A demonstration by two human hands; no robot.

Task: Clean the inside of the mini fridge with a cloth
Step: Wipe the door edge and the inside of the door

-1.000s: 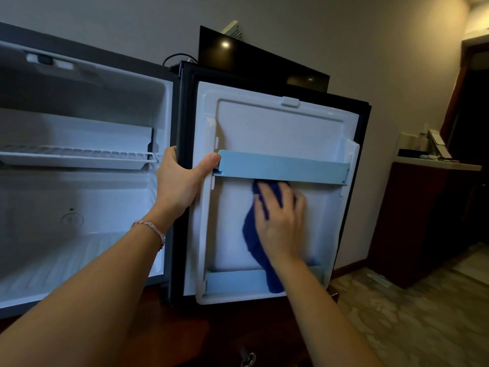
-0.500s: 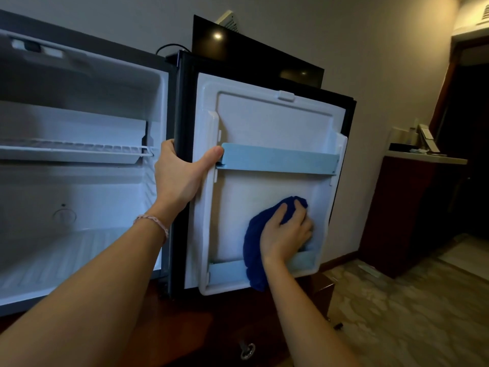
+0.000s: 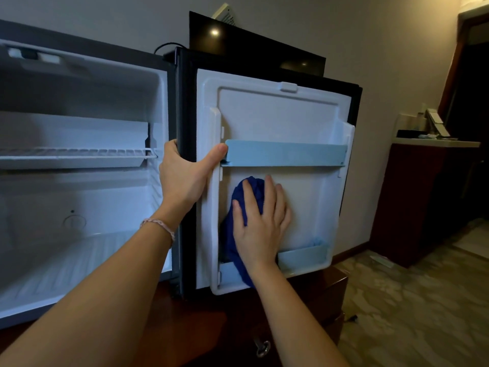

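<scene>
Dark blue cloth (image 3: 244, 207), pale blue door shelf (image 3: 285, 154)

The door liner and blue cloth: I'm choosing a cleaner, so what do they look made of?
Door liner: apparently moulded white plastic, smooth with a soft sheen and rounded ribs. Blue cloth: soft, matte fabric, bunching in folds under the right hand; possibly microfibre, but unclear.

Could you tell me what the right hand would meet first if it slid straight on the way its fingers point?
Probably the light blue door shelf rail just above the right hand.
</scene>
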